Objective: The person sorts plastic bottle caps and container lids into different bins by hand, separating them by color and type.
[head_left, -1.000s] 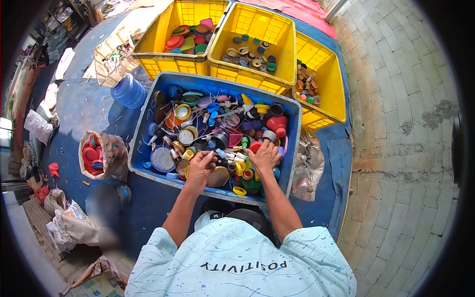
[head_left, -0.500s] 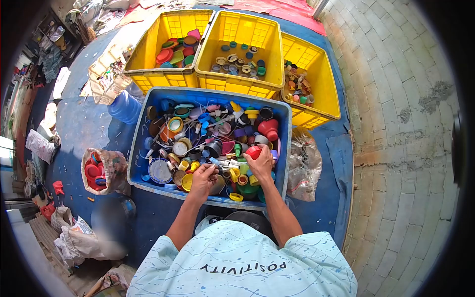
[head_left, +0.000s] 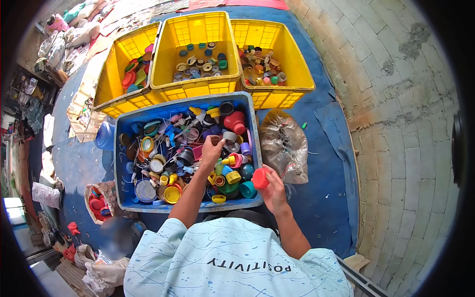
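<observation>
A blue crate (head_left: 185, 206) in front of me holds a mixed heap of plastic caps, lids and pump tops. My right hand (head_left: 275, 192) is just outside the crate's right rim, its fingers closed round a red cap (head_left: 260, 178). Over the right half of the heap, my left hand (head_left: 212, 150) has thumb and fingers pinched at a grey cap (head_left: 229, 137). Close by lie a big red cap (head_left: 234, 120), a purple cap (head_left: 245, 148) and a teal cap (head_left: 248, 189).
Behind stand three yellow crates, left (head_left: 106, 100), middle (head_left: 195, 88) and right (head_left: 277, 90), with caps inside. A clear plastic bag (head_left: 284, 143) lies right of the blue crate. A small green piece (head_left: 304, 125) is beyond it. A sack of red lids (head_left: 100, 200) sits left; a block wall (head_left: 396, 148) runs right.
The view has turned right. My right hand has carried the red cap out past the crate's right rim. My left hand has moved farther into the heap, to the grey cap. A small green piece now shows beyond the bag.
</observation>
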Action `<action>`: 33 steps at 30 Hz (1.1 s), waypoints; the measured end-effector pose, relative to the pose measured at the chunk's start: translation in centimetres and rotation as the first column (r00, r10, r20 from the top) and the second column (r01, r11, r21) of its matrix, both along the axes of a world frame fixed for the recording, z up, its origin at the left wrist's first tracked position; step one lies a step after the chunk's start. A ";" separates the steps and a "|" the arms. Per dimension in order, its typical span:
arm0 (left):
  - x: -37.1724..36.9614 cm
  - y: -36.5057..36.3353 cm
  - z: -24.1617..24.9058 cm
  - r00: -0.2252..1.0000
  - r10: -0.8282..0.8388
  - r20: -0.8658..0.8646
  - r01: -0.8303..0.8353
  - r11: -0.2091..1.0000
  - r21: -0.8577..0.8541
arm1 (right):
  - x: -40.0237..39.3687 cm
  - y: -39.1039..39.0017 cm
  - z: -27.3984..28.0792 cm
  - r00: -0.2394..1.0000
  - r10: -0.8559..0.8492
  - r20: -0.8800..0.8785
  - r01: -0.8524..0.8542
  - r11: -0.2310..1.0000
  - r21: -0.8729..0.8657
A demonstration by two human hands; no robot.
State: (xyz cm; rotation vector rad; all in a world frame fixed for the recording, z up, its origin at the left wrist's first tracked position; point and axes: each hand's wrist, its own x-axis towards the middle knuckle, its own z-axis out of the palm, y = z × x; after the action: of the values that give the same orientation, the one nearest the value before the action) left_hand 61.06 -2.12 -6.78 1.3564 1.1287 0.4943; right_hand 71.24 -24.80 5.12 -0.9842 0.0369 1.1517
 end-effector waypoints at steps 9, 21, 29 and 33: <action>5.5 -0.1 1.4 0.782 -0.023 -0.623 0.145 0.979 0.146 | 2.0 -2.8 0.3 0.991 -0.066 -0.117 0.072 0.996 0.056; 3.9 0.0 0.7 0.792 -0.072 -0.606 0.252 0.943 0.217 | 2.1 -4.0 -0.3 0.990 -0.053 -0.130 0.060 0.997 0.050; -2.2 -4.0 2.7 0.996 0.034 0.082 -0.025 0.994 -0.110 | 0.8 -2.4 -0.4 0.994 0.045 -0.104 -0.032 0.991 0.126; -4.5 -5.6 6.6 0.928 0.194 0.319 -0.028 0.888 -0.460 | 0.1 -1.0 -1.0 0.993 0.107 -0.056 -0.093 0.973 0.210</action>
State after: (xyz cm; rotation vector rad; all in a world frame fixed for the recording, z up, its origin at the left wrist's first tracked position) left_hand 56.58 -7.67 -0.15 0.7602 0.9453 0.5030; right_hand 71.31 -25.84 4.11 -0.7699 -0.0787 1.2538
